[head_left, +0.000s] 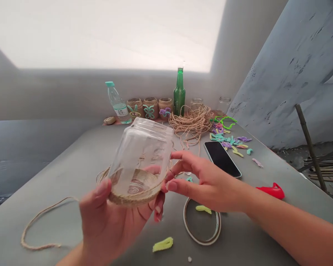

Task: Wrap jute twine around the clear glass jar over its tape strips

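Observation:
My left hand (111,225) grips the base of a clear glass jar (140,155), which tilts with its mouth pointing up and away. Jute twine (133,197) is wound around the jar's bottom edge, and a loose length of it trails left over the table (41,221). My right hand (202,181) is at the jar's right side, its thumb and fingertips pinched against the twine band there. Both hands hover above the grey table.
A black phone (222,159) lies right of my hands, with a red tool (273,190), a ring of tape (202,225) and coloured pipe-cleaner pieces (230,142) around it. At the back stand a twine pile (192,122), three twine-wrapped jars (150,108), a green bottle (179,92) and a water bottle (117,103).

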The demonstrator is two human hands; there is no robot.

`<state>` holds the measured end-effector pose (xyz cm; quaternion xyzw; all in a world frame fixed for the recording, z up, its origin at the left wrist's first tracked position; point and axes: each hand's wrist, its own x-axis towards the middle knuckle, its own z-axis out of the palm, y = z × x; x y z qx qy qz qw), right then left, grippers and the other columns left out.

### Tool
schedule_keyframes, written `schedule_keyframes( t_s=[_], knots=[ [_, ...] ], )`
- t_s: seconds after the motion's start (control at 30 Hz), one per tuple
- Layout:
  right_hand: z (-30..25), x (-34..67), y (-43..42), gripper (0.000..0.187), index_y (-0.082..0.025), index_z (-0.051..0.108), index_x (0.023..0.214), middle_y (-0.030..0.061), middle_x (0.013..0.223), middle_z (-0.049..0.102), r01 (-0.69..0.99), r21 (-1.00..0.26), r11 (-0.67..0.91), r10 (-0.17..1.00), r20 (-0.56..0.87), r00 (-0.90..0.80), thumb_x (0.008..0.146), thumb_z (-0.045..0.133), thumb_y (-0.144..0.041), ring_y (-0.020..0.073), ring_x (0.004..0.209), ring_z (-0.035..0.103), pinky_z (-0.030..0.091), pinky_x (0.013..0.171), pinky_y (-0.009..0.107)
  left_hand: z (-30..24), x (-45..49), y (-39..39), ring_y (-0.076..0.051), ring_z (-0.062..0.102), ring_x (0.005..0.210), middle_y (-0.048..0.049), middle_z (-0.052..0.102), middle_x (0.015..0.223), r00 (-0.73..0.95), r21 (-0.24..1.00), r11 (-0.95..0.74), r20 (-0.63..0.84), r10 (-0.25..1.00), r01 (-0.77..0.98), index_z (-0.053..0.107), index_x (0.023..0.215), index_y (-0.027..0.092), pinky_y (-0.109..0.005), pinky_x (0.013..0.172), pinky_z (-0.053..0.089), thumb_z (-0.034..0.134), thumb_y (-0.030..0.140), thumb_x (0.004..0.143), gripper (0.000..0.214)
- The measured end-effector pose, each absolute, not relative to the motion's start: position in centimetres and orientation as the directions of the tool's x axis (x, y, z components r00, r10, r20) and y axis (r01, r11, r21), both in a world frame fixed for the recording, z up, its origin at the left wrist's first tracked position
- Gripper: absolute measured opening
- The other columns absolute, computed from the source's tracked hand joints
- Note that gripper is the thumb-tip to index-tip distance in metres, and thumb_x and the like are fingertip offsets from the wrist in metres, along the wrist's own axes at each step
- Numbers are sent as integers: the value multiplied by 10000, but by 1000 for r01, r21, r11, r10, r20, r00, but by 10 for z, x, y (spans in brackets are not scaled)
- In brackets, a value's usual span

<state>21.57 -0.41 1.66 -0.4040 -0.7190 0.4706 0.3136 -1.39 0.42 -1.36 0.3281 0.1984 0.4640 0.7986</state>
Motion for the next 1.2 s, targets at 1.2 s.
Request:
schedule_keyframes(
  t_s=[1.2],
  knots=[
    [-7, 208, -3, 288, -208, 669, 916, -99, 590, 368, -23, -975, -219, 887, -189, -422, 849, 852, -420, 86, 542, 278, 199, 477, 241, -2, -6, -3, -263, 719, 577, -186, 786, 803, 640, 635, 561, -133, 757, -531, 816, 1117, 117, -333, 547, 612, 672, 663, 747, 675]
  ],
)
